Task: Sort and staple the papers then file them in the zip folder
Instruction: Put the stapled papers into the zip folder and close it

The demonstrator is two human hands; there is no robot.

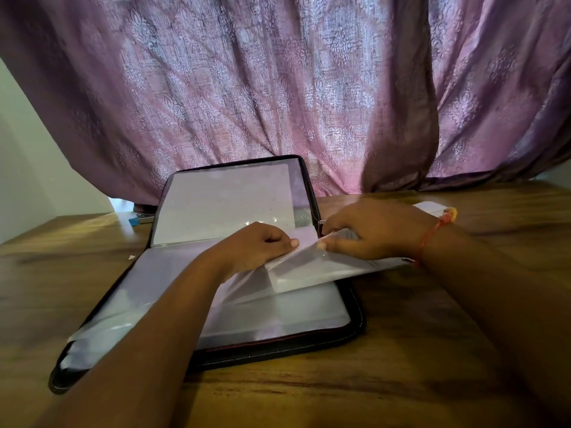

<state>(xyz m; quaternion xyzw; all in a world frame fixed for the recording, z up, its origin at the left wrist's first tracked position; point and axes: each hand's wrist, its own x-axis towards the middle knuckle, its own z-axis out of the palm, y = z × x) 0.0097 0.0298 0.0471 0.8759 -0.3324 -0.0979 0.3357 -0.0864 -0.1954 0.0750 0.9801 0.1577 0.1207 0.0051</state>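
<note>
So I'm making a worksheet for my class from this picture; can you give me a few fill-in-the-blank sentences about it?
1. The zip folder lies ____ on the wooden table.
2. Both hands, the left hand and the right hand, hold a clear plastic ____ of the folder.
3. A red thread is tied round the ____ wrist.
4. Behind the table hangs a purple ____.

Missing words: open; sleeve; right; curtain

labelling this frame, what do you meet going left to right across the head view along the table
blue stapler → zip folder → left hand → right hand → red wrist thread
</note>
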